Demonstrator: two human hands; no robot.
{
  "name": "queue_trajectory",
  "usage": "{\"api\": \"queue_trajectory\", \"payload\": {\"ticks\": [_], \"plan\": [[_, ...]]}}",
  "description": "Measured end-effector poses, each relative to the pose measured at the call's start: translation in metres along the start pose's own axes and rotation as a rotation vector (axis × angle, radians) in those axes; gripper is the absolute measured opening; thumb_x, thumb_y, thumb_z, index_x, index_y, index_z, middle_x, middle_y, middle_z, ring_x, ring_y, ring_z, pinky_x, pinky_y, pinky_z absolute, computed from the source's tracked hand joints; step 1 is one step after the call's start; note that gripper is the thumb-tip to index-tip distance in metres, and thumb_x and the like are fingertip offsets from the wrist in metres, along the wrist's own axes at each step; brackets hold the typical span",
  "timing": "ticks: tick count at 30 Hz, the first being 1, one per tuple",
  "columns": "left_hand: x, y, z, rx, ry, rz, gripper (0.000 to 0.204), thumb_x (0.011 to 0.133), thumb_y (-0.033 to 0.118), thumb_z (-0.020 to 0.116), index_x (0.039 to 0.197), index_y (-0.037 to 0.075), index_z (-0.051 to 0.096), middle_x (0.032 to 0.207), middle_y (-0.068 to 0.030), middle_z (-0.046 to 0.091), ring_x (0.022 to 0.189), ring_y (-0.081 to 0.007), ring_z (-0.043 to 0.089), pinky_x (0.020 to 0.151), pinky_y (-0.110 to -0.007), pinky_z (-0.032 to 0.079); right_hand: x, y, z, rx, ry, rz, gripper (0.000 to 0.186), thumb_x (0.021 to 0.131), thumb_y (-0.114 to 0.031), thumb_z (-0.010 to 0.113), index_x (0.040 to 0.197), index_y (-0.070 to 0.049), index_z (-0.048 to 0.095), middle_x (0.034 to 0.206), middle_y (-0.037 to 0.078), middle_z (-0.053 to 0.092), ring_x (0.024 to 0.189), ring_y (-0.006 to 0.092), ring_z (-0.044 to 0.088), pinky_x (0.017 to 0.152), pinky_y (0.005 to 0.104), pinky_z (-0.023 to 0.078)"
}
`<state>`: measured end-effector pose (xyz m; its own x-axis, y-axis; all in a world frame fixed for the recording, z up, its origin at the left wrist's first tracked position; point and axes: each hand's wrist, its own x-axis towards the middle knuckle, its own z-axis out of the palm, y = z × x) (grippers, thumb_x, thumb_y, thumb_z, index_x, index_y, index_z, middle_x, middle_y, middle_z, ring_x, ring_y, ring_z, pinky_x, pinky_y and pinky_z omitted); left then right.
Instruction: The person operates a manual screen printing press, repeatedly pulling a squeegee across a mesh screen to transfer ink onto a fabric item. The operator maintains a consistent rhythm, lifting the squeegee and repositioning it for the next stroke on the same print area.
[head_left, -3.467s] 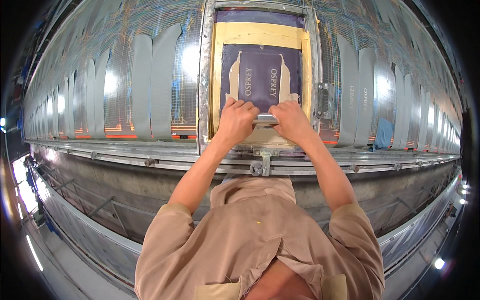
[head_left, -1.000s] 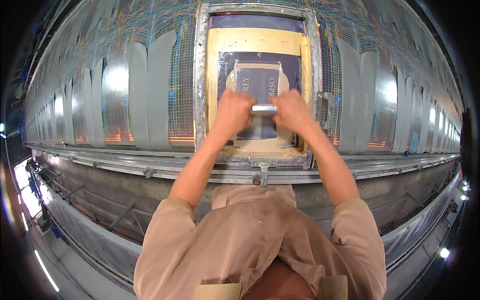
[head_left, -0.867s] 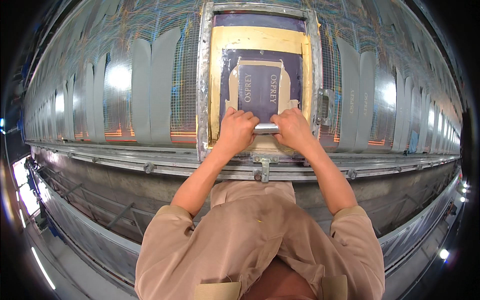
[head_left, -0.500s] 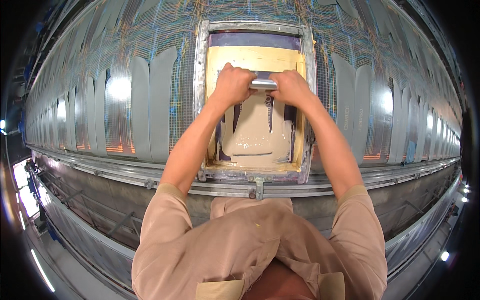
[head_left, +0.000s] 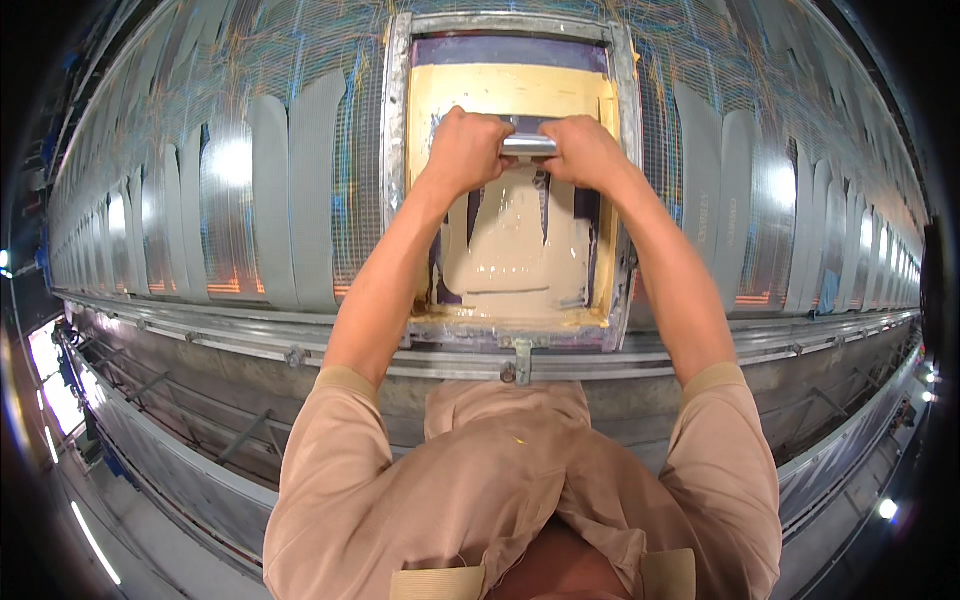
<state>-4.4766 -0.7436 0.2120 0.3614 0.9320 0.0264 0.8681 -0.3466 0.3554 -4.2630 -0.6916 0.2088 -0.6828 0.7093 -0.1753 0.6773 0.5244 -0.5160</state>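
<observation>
Both my hands are closed round the metal-handled squeegee, side by side with a short gap of bare handle between them. My left hand grips its left part and my right hand its right part. The squeegee stands across the upper half of a printing screen, inside its grey metal frame. Wet beige ink lies on the mesh on the near side of the squeegee, with dark purple patches showing through. My fingers and the squeegee's blade are largely hidden.
A long table with colourful grid lines reaches away on both sides. Flat grey pieces lie on it in rows. A metal rail runs along its near edge, and a metal bracket on the screen frame meets it.
The screen, table and hands all appear slightly higher in the picture. Both hands keep their grip on the squeegee, at nearly the same place over the screen.
</observation>
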Motion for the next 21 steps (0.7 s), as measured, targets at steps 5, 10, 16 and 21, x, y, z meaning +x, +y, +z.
{"api": "queue_trajectory", "payload": {"ticks": [5, 10, 16, 21], "plan": [[-0.104, 0.058, 0.017, 0.001, 0.039, 0.036, 0.028, 0.064, 0.021, 0.088, 0.084, 0.01, 0.071, 0.079, -0.006, 0.068, 0.077, -0.0283, 0.067, 0.077, -0.043, 0.045, -0.103, -0.046, 0.048, 0.012, -0.007, -0.074, 0.027, 0.066, -0.018, 0.084, 0.084, -0.006, 0.069, 0.084, 0.016, 0.073, 0.089, 0.0378, 0.07, 0.086, 0.0503, 0.054], [-0.152, 0.092, 0.016, 0.004, 0.101, -0.001, 0.029, 0.063, 0.016, 0.086, 0.087, 0.013, 0.07, 0.086, -0.0019, 0.066, 0.086, -0.0245, 0.064, 0.082, -0.04, 0.043, -0.151, -0.077, 0.03, 0.249, -0.034, -0.011, 0.045, 0.081, -0.032, 0.083, 0.115, -0.005, 0.071, 0.107, 0.017, 0.073, 0.107, 0.0365, 0.066, 0.096, 0.0476, 0.051], [-0.161, 0.098, 0.015, -0.019, 0.089, -0.04, 0.033, 0.06, 0.013, 0.084, 0.089, 0.013, 0.07, 0.092, -0.0022, 0.066, 0.093, -0.0239, 0.063, 0.084, -0.039, 0.043, -0.147, 0.05, 0.047, 0.221, 0.755, 0.688, 0.041, 0.096, -0.036, 0.07, 0.121, -0.003, 0.069, 0.124, 0.022, 0.069, 0.114, 0.0393, 0.065, 0.098, 0.0456, 0.05], [-0.168, 0.102, 0.017, -0.001, 0.061, -0.063, 0.032, 0.061, 0.01, 0.082, 0.089, 0.013, 0.069, 0.096, -0.0013, 0.066, 0.095, -0.0237, 0.062, 0.086, -0.039, 0.042, -0.149, 0.071, 0.059, 0.398, 0.598, 0.805, 0.035, 0.099, -0.036, 0.068, 0.108, -0.002, 0.071, 0.108, 0.019, 0.073, 0.101, 0.0367, 0.067, 0.092, 0.0428, 0.05]]}}
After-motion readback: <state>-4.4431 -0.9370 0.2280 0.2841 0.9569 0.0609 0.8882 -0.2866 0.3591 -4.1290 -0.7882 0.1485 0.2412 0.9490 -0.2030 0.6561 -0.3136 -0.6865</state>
